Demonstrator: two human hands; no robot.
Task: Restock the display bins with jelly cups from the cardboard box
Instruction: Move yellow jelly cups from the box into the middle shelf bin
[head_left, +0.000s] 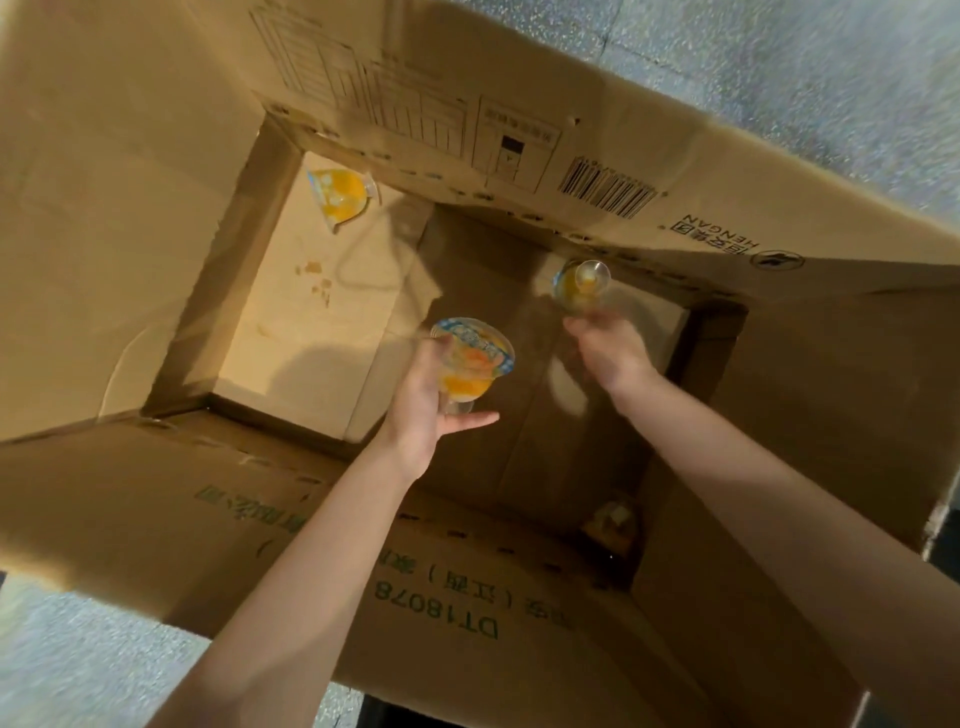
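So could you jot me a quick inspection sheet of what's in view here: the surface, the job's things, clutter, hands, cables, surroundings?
Surface: brown cardboard box floor, lit on the left, shadowed on the right, with small orange stains.
Job's things: large open cardboard box; orange jelly cup with blue-rimmed lid in the left hand; second clear orange jelly cup at the right hand; a third cup lying in the far left corner; a dim fourth in the near right corner.
Clutter: nothing seen.
Hands: left hand grips its cup; right hand blurred, fingers on its cup.
Cables: nothing seen.
Surroundings: grey speckled floor; no display bins visible.
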